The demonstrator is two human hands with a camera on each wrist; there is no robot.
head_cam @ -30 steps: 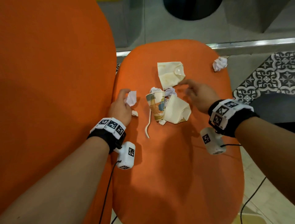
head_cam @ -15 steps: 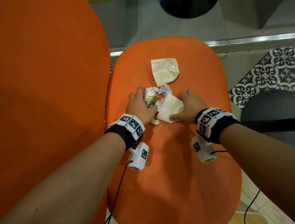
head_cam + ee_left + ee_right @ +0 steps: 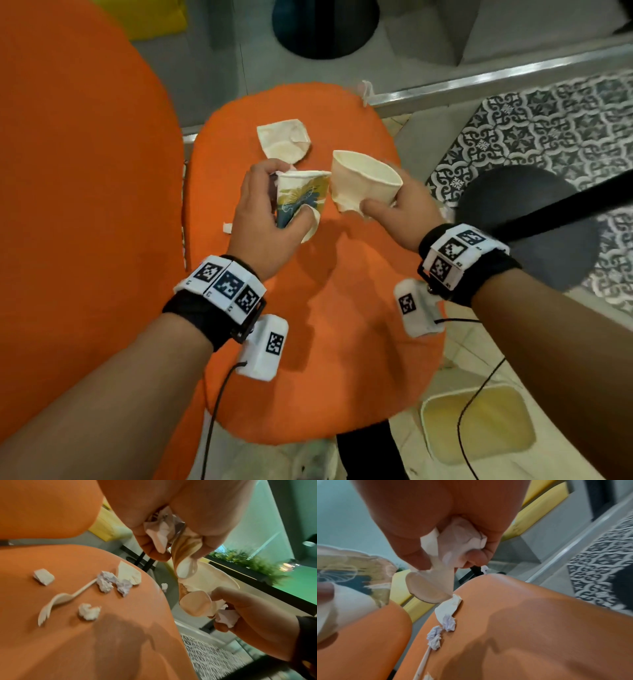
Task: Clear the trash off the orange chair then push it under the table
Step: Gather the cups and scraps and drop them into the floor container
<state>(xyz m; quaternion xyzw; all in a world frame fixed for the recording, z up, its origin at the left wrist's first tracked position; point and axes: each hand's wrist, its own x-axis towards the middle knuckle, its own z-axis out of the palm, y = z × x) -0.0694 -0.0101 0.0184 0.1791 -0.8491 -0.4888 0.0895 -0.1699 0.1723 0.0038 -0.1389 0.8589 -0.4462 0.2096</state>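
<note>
The orange chair (image 3: 308, 342) fills the middle of the head view, its seat facing up, with a second orange seat to its left and a pale bin (image 3: 479, 421) on the floor by its near right corner. Both hands, which were pressed down on the seat among the litter half a second ago, have come up off it, each with a cup. The left hand (image 3: 263, 219) wraps the printed cup (image 3: 301, 195), and the left wrist view shows crumpled paper bunched in the same fist. The right hand (image 3: 400, 212) pinches the plain cup (image 3: 363, 181) by its crushed base, a paper wad tucked in its palm. So two cups are off the seat and, I judge, bound for the bin. A flattened cup (image 3: 284, 140) lies at the far side of the seat. The left wrist view shows a white spoon (image 3: 65, 599), several paper balls (image 3: 106, 581) and a scrap (image 3: 43, 576) left there; a small white bit at the far edge may be one more, though it is blurred. Clearing is partly done, and the push under the table has to wait.
</note>
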